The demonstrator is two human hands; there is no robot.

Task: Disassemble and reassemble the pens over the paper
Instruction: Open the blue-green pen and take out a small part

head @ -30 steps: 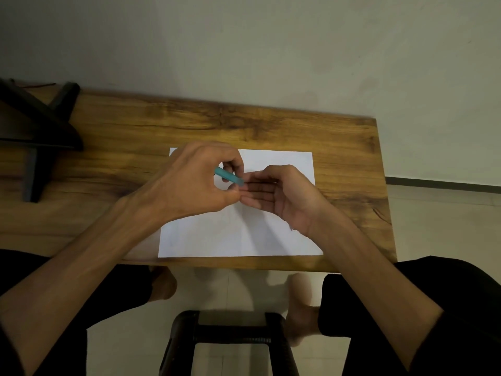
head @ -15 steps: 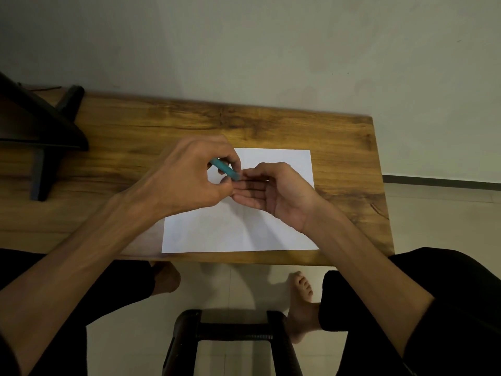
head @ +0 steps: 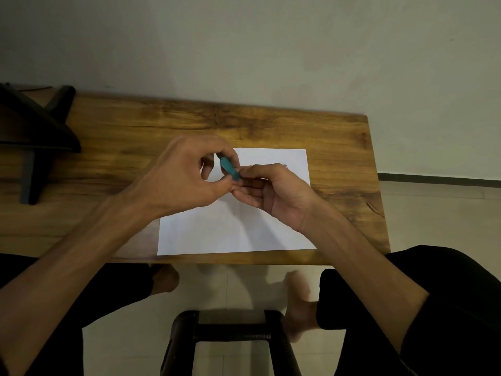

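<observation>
A white sheet of paper (head: 230, 229) lies on the wooden table (head: 271, 126). Above the paper both hands meet on a teal pen (head: 230, 168). My left hand (head: 187, 177) pinches the teal end between thumb and fingers. My right hand (head: 273, 191), palm turned up, closes its fingers on the pen's other end, which is hidden inside the fingers. Only a short teal piece shows between the hands, tilted up to the left.
A dark stand (head: 35, 137) sits on the table's left end. A black stool (head: 230, 337) stands on the tiled floor below the table's front edge, between my knees and bare feet. A pale wall runs behind the table.
The hands stay joined on the pen. The teal piece has tilted a little steeper, and my left fingers have shifted slightly around it.
</observation>
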